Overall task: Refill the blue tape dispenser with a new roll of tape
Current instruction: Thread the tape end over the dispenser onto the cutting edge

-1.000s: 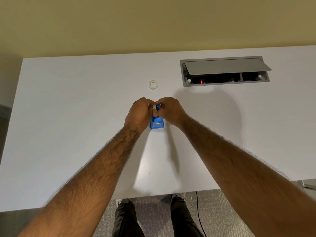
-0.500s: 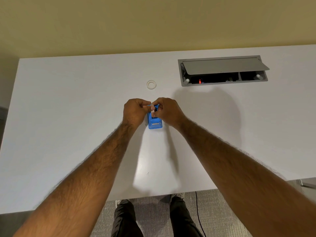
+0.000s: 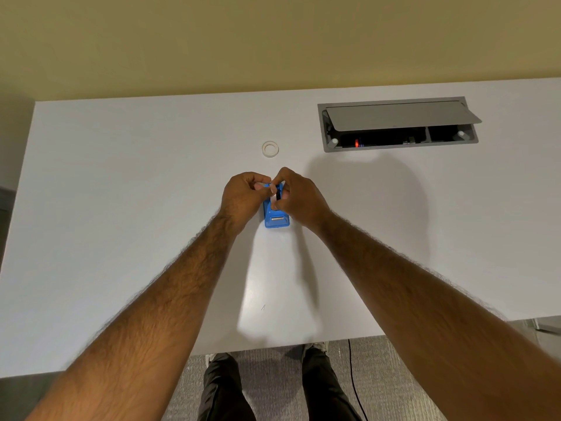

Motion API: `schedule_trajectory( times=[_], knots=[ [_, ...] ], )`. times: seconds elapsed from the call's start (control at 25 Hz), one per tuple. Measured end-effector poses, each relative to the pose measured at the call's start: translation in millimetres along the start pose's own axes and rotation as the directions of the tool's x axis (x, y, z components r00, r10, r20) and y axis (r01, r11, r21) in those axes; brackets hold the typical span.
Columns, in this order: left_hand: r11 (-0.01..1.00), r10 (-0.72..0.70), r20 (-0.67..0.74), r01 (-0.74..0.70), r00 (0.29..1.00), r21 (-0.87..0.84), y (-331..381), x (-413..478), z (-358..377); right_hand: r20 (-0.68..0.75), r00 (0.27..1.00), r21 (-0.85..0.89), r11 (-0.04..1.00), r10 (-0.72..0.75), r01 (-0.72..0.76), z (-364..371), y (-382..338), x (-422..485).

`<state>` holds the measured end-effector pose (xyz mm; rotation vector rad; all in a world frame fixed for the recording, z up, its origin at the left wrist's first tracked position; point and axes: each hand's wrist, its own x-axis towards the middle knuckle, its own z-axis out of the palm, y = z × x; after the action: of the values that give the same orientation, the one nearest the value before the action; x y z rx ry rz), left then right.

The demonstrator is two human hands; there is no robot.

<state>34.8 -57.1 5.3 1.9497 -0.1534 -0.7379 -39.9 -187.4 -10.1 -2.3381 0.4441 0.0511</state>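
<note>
**Risk: roll seats crooked or the dispenser skids**

Blue tape dispenser (image 3: 276, 218) sits flat on the white desk (image 3: 121, 208), cutter end toward me. Both my hands crowd its far end.

- Right hand (image 3: 299, 197): fingertips pinched on a small dark-and-white piece over the slot. Looks like the new roll on its hub, too small to be sure.
- Left hand (image 3: 244, 194): curled, thumb and forefinger closed at the dispenser's top edge. Can't tell if they hold the tape's free end or just brace the body.
- Forearms come in low, wrists bent inward, knuckles nearly touching.

What could go wrong: nothing pins the base, so a hard push could slide it. A tilted hub would jam in the slot. Loose tape could stick to my fingers.

Empty-looking ring (image 3: 270, 149) lies well apart, toward the cable hatch (image 3: 397, 124).
</note>
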Motion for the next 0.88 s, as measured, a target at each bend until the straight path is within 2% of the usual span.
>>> schedule_trajectory(
  times=[0.12, 0.48, 0.88],
  knots=[
    [0.999, 0.030, 0.044, -0.031, 0.999, 0.033, -2, -3, -1, -0.002, 1.000, -0.005, 1.000, -0.013, 0.013, 2, 1, 0],
    [0.999, 0.008, 0.021, -0.008, 1.000, -0.039, -3, -3, -1, -0.002, 1.000, -0.019, 1.000, -0.025, 0.025, 5, 6, 2],
    [0.979, 0.120, 0.020, -0.122, 0.993, 0.163, -10, -2, 1, 0.034, 0.999, -0.091, 0.996, -0.020, 0.023, 6, 16, 7]
  ],
)
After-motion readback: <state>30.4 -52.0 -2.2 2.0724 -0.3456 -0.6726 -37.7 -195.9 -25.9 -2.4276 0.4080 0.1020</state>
